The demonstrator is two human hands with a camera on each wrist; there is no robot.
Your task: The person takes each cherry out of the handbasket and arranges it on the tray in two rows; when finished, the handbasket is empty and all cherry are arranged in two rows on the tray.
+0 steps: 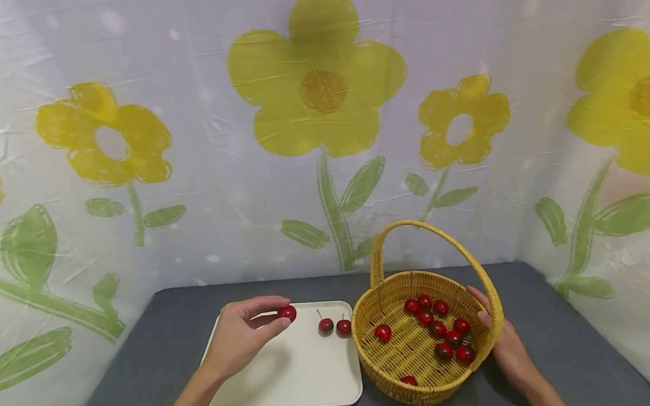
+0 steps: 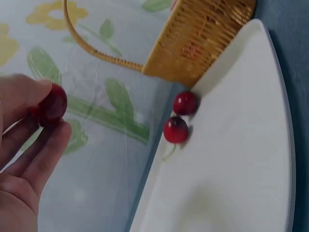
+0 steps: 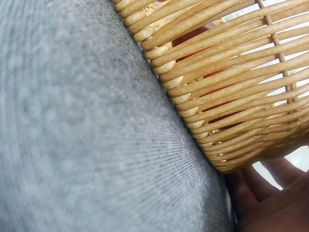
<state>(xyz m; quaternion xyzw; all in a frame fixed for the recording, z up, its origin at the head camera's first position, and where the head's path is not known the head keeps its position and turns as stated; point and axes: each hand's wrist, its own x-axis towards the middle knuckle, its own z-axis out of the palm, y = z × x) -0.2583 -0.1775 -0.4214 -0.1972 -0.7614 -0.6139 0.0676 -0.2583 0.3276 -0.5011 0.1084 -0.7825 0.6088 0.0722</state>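
Note:
Between thumb and fingertips my left hand pinches a dark red cherry above the white tray. The left wrist view shows the same cherry at the fingertips, apart from the tray. Two cherries with stems, one of them a cherry on the left, lie at the tray's far right. My right hand grips the right side of the yellow wicker basket, its fingertips at the rim. Several cherries lie inside, mostly toward the right. In the right wrist view the basket wall hides part of the hand.
The basket's tall arched handle rises above its opening. Tray and basket stand side by side on a dark grey table. Behind them hangs a pale cloth printed with yellow flowers.

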